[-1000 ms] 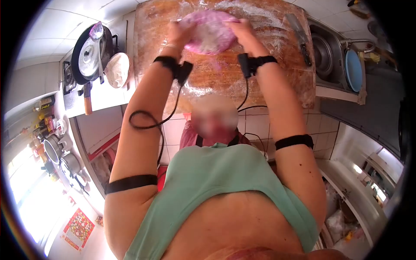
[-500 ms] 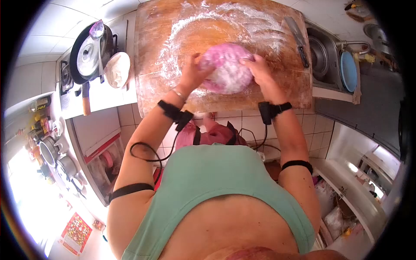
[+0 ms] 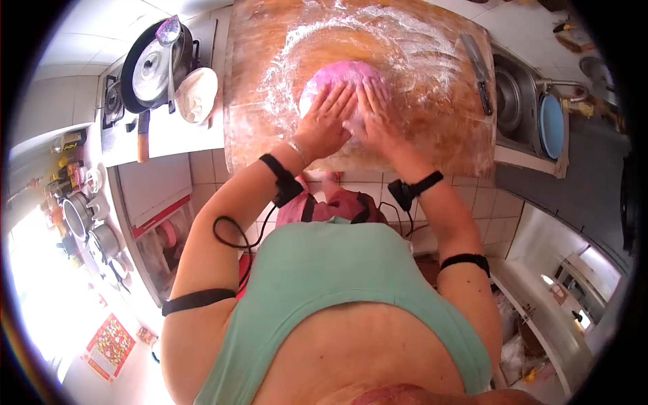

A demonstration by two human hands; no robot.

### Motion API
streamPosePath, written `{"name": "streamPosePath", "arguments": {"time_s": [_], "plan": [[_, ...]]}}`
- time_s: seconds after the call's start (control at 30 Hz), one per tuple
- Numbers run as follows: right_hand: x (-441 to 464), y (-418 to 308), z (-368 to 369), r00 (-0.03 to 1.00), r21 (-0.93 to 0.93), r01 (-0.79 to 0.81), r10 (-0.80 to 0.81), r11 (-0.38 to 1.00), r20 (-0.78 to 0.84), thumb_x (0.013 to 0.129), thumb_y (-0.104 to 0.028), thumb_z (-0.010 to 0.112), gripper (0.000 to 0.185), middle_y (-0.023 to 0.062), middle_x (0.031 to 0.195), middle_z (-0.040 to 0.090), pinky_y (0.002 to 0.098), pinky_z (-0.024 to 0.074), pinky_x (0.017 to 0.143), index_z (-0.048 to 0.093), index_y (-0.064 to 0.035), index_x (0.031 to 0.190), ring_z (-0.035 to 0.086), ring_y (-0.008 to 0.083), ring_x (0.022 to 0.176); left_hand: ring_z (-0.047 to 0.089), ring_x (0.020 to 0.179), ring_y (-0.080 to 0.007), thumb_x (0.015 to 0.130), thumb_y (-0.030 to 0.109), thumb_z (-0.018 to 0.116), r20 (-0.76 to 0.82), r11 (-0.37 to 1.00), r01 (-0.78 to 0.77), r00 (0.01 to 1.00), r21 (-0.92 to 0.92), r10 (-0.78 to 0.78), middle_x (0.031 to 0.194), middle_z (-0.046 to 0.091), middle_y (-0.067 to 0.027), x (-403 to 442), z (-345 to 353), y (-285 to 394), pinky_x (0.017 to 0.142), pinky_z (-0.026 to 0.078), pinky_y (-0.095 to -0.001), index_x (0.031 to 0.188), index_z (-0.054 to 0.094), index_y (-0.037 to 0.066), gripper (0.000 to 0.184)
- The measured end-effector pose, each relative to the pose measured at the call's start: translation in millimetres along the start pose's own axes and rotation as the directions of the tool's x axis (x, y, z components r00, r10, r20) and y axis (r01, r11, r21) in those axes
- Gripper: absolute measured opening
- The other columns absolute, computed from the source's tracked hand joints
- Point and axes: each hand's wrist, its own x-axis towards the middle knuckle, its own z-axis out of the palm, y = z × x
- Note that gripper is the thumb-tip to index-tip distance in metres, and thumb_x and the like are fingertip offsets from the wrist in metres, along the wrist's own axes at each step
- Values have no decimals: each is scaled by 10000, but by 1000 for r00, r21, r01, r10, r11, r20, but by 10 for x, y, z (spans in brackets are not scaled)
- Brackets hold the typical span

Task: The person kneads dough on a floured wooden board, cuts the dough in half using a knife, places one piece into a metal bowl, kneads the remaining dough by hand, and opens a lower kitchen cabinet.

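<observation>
A round lump of pink-purple dough, dusted with flour, lies on the wooden board. Both palms press down on it side by side, fingers stretched out and pointing away from me. My left hand covers its near left part, and my right hand covers the near right part. The two hands almost meet at the thumbs. Beneath them the near side of the dough is mostly hidden. White flour forms a smeared ring on the board around and beyond the dough.
At the board's right edge lies a cleaver. Farther right are a sink and a blue basin. On the left, a wok with a lid and ladle sits on the stove, beside a pale floury bowl.
Both hands have moved from gripping the dough's left and right sides to lying flat on top of it. The dough now sits slightly nearer the left of the view, and the view has shifted.
</observation>
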Motion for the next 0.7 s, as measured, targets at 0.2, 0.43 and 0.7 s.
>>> {"name": "streamPosePath", "arguments": {"time_s": [0.2, 0.43, 0.7], "plan": [[63, 81, 66, 999, 5, -42, 42, 999, 30, 962, -619, 612, 998, 306, 1672, 337, 600, 130, 1308, 337, 87, 1611, 251, 462, 1588, 221, 1632, -336, 958, 448, 627, 42, 995, 15, 999, 100, -20, 1739, 305, -148, 103, 104, -72, 1331, 120, -545, 1651, 347, 45, 849], [316, 194, -137, 966, 132, -207, 181, 969, 182, 1068, -475, 517, 721, 195, 1717, 327, 584, 145, 1302, 406, -32, 1625, 289, 416, 1583, 340, 1570, -384, 1063, 352, 559, 89, 984, -15, 996, -177, 31, 1651, 427, -218, 175, -154, -273, 1290, 266, -514, 1582, 454, 36, 616], [657, 282, 89, 959, 294, -72, -15, 953, 284, 1118, -319, 455, 549, 217, 1667, 409, 506, 306, 1255, 451, -74, 1609, 373, 387, 1552, 324, 1585, -361, 1148, 339, 437, -232, 662, 156, 857, -733, -459, 1667, 412, -230, -77, -59, -195, 1318, 214, -436, 1568, 469, -15, 550]]}}
